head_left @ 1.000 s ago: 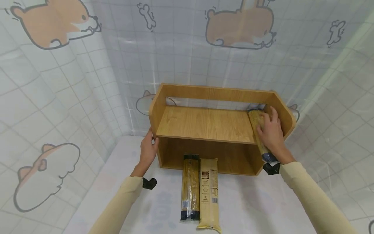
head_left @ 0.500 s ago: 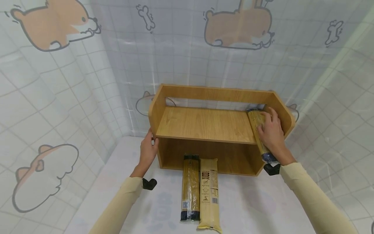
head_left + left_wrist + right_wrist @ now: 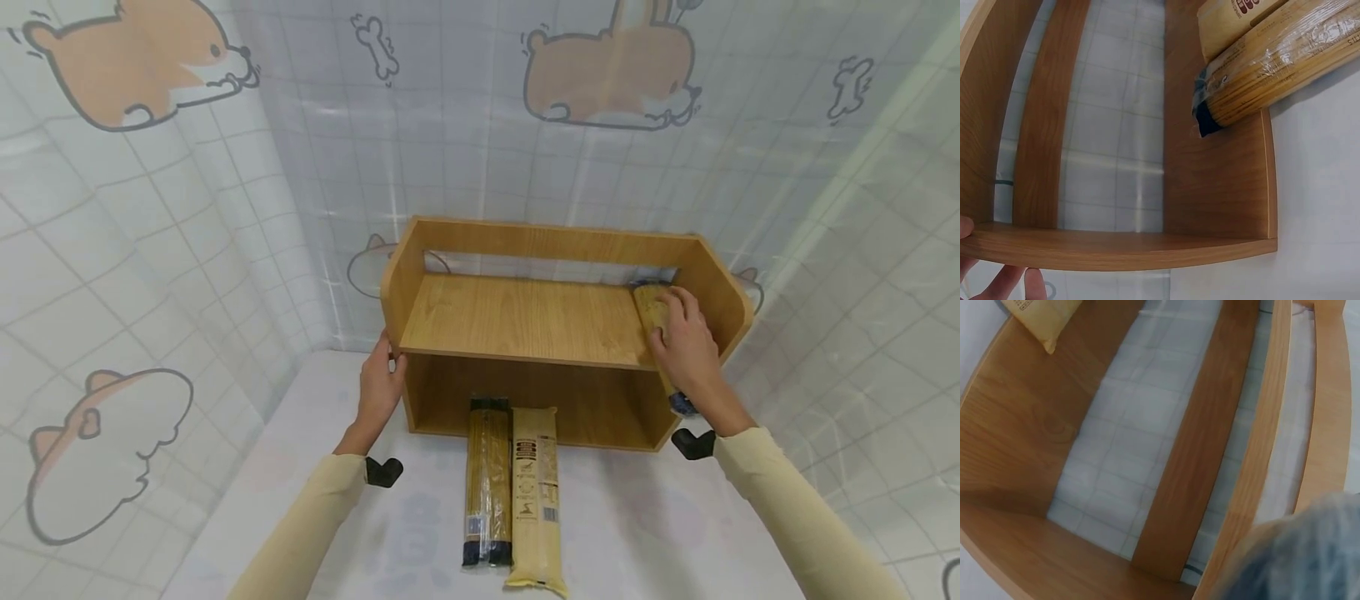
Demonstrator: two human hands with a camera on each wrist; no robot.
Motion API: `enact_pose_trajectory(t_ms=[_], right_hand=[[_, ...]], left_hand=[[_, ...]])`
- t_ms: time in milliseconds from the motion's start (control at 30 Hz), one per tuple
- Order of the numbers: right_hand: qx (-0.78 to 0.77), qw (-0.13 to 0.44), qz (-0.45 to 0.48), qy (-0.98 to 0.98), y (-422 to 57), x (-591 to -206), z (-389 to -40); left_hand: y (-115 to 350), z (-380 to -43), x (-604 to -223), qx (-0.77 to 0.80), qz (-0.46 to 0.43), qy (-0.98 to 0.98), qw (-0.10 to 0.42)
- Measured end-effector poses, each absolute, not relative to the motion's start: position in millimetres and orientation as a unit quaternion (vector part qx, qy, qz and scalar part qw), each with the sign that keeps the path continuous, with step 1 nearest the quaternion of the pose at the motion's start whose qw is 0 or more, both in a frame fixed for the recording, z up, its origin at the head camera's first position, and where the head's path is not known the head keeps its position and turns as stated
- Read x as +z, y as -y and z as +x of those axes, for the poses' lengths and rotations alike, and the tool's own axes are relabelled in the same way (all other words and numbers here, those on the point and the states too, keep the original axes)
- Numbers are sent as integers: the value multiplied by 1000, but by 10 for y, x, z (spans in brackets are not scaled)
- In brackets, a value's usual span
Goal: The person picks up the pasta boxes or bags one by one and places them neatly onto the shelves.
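A two-tier wooden shelf (image 3: 517, 321) stands at the back of the white surface. My left hand (image 3: 381, 385) grips its left side panel; in the left wrist view the thumb and fingers (image 3: 1005, 281) lie on opposite faces of the panel. On the upper tier, at the right end, a clear pack of spaghetti (image 3: 651, 307) points front to back, its dark end overhanging the front edge. My right hand (image 3: 688, 346) holds this pack from above, thumb along its left side and fingers over its top. The right wrist view shows it only as a blur.
A second clear spaghetti pack (image 3: 489, 483) and a yellow printed pack (image 3: 536, 533) lie side by side, far ends inside the lower compartment, near ends on the white table (image 3: 622, 533). A tiled-pattern curtain with cartoon dogs (image 3: 480, 150) hangs close behind the shelf.
My right hand has shifted slightly left, its fingers moving from beside the right panel onto the pack's top. The pack has moved slightly left. My left hand stays put.
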State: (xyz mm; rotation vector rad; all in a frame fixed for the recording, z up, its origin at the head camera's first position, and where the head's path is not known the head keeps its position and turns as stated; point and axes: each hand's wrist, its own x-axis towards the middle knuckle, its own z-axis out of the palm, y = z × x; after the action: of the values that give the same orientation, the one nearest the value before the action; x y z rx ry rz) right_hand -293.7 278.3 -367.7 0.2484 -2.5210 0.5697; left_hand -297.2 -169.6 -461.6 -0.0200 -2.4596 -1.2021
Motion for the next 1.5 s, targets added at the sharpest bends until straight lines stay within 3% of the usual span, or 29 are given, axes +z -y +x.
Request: enact_pose_trajectory(t_ms=[567, 1000, 1500], right_hand=[[141, 322, 178, 919, -2481, -3738, -2767], [175, 215, 229, 933, -2219, -3896, -2573], [156, 141, 306, 928, -2119, -4085, -2411]], left_hand=[[1704, -2980, -4606, -427, 0, 883, 197], [1690, -2962, -4626, -428, 4, 884, 190], [1676, -2995, -4633, -431, 0, 880, 198]])
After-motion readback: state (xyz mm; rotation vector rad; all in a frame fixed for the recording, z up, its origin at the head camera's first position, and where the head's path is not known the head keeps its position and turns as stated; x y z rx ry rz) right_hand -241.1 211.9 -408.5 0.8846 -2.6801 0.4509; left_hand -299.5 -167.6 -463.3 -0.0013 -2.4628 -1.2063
